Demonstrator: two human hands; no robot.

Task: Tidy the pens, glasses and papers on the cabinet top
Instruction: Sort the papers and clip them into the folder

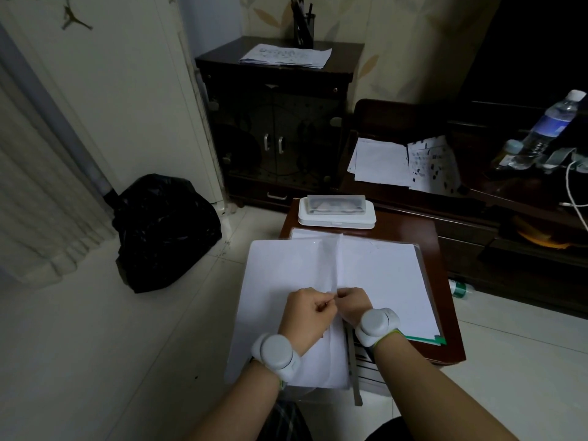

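Both hands, left hand & right hand, pinching thin sheet over papers near table's front edge; could tear w/ uneven pull.

Your one head camera looks forward and steeply down from close above the small table, wide enough to take in the floor and the cabinet farther ahead.

White papers, black bag, dark brown cabinet, grey wristbands.
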